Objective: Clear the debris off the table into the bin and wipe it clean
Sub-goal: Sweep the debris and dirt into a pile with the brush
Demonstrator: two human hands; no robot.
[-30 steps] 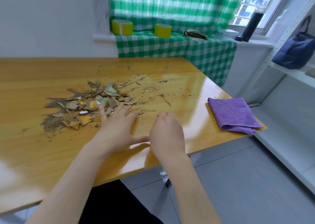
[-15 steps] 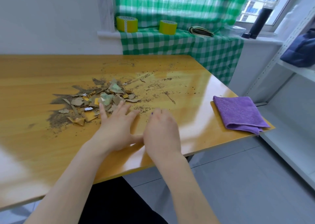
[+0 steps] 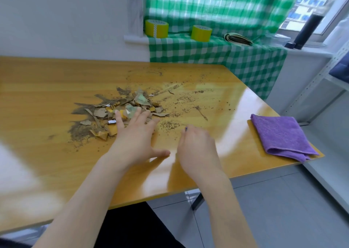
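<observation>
A heap of torn cardboard scraps, paper bits and brown dirt (image 3: 113, 113) lies in the middle of the glossy wooden table (image 3: 47, 81). Loose grit (image 3: 181, 104) is scattered to its right. My left hand (image 3: 136, 136) is spread flat with straight fingers, and its fingertips reach the near right edge of the heap. My right hand (image 3: 196, 149) hovers just right of it over the grit, fingers bent downward, holding nothing that I can see. A folded purple cloth (image 3: 279, 134) lies at the table's right front corner. No bin is in view.
Two yellow tape rolls (image 3: 156, 28) (image 3: 201, 32) and a folded item (image 3: 238, 39) sit on the green checked windowsill cloth behind the table. A dark bottle (image 3: 306, 31) stands by the window. White metal shelving (image 3: 321, 74) is at the right, grey tiled floor below.
The view has shifted left and slightly nearer. My left hand slid further onto the edge of the heap. My right hand has drawn a little apart from the left.
</observation>
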